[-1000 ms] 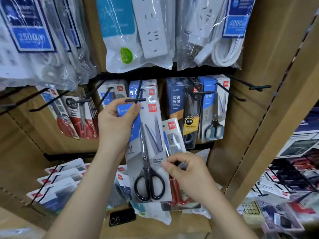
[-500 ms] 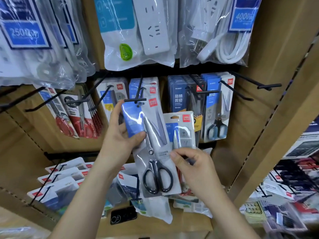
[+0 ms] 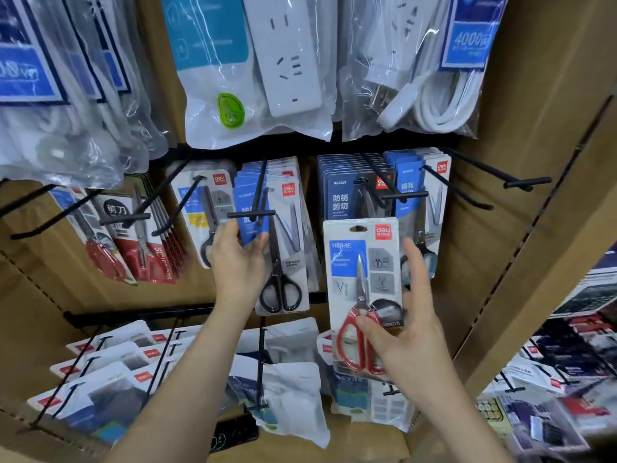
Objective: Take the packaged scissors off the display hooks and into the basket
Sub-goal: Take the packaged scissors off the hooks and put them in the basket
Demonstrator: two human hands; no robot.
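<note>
Display hooks [image 3: 252,213] jut toward the viewer. Black-handled scissors pack [image 3: 287,262] hangs upright at one hook's tip, left hand [image 3: 237,259] pinching its left edge, nearest. Red-handled pack [image 3: 362,262], upright, off-hook, pinched by right hand [image 3: 410,325]. Basket unseen.

A brown board back panel [image 3: 521,105] backs the display, and a slanted brown upright [image 3: 534,262] closes its right side. Clear bags of white power strips [image 3: 287,61] hang along the top. A brown shelf [image 3: 367,442] runs below. The neighbouring bay [image 3: 567,362] holds blurred packaged goods under even light.
</note>
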